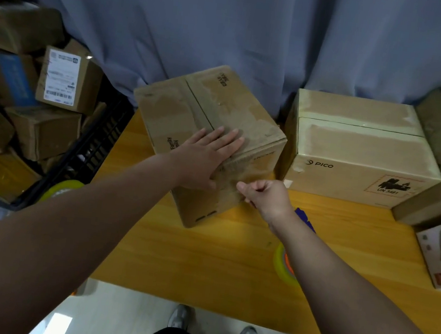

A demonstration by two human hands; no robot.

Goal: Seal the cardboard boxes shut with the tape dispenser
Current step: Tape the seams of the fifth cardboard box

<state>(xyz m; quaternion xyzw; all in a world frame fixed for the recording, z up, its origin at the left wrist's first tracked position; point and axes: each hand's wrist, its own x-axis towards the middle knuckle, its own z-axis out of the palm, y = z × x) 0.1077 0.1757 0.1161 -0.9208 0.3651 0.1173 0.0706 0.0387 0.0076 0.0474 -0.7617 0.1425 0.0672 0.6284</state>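
On the tabletop (200,263), the angled cardboard box (210,108) has its flaps closed, and I judge I'm finishing a tape strip down its front. My left hand (206,162) lies flat on top, fingers (227,139) straight and slightly spread. My right hand (267,196) curls into a pinch at the front face; whether it holds tape I cannot tell. Next I need the tape dispenser (285,263), lying under my right forearm.

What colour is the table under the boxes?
The table is yellow-orange with a wood grain, seen in the head view.

Two boxes (208,103) (358,146) in front, two hands (203,161) (269,196), one tape dispenser (286,264).
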